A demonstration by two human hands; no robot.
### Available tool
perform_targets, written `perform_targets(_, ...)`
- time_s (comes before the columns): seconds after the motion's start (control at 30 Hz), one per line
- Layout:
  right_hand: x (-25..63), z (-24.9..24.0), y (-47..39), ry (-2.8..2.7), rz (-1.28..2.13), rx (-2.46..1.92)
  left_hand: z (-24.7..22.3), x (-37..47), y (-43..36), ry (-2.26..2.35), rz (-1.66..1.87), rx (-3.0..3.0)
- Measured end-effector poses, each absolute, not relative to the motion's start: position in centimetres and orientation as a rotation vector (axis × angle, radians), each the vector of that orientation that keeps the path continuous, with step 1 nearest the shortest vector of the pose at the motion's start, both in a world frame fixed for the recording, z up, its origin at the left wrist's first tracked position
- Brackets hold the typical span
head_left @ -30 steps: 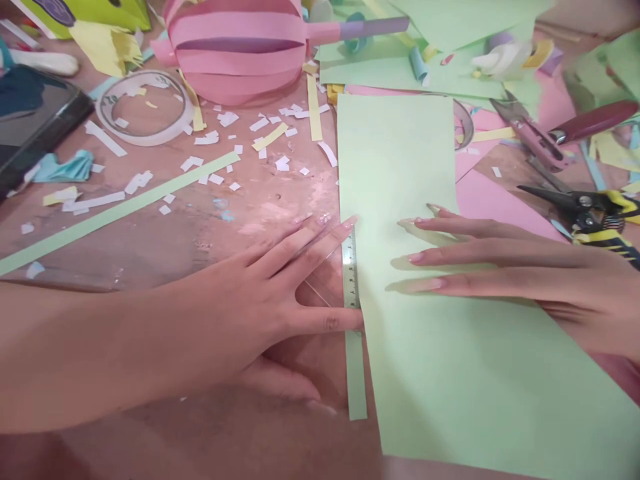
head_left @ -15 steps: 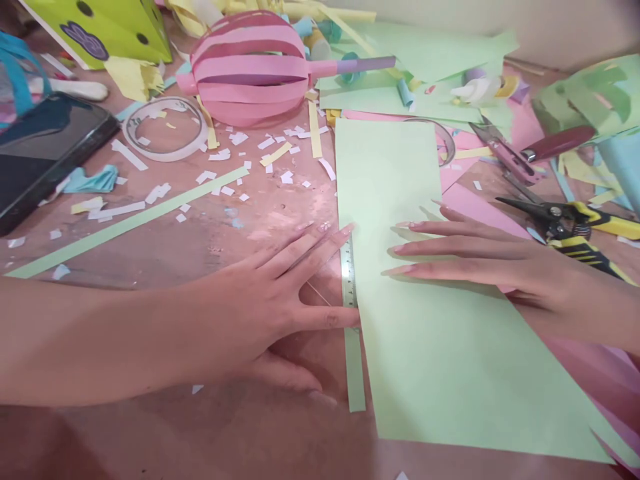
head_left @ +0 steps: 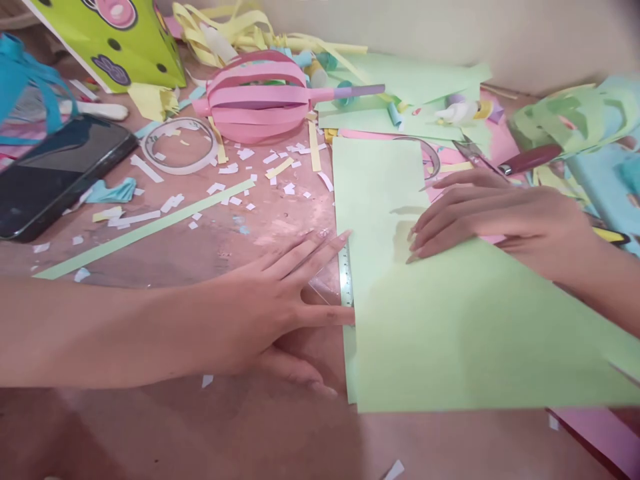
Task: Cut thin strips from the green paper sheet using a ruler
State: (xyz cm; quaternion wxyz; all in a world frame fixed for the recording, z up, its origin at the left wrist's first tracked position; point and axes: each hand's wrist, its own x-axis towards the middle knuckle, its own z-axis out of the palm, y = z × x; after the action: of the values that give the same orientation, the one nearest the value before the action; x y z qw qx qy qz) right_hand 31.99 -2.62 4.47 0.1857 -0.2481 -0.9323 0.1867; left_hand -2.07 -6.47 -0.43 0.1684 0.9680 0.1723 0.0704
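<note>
A large light green sheet lies folded over on the table, its left edge running along a clear ruler. Beneath the ruler a narrow green edge of paper shows. My left hand is flat with spread fingers, the fingertips touching the ruler and the sheet's left edge. Bent over the sheet, my right hand rests its fingertips on the green paper, fingers curved and close together; whether anything is under them is hidden. A cut green strip lies to the left.
Behind are a pink paper lantern, a tape roll, a glue bottle and a green paper lantern. A black phone lies at left. Scissors and a red-handled tool sit at the back right.
My right hand has gone from stretched fingers to curved ones, with its wrist raised. The green sheet's lower part has swung up and to the right. My left hand stays at the ruler.
</note>
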Motion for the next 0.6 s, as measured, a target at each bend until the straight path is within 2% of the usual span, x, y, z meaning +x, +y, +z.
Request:
perform_targets(0.2,31.0,4.1,-0.4,-2.486,0.779,-0.610,-0.9,-2.0,-6.6,0.485,0.278,2.788)
perform_targets(0.6,29.7,3.7,0.3,-2.323,1.008,-0.958,-0.1,-2.3,-6.5,0.507,0.193,2.715)
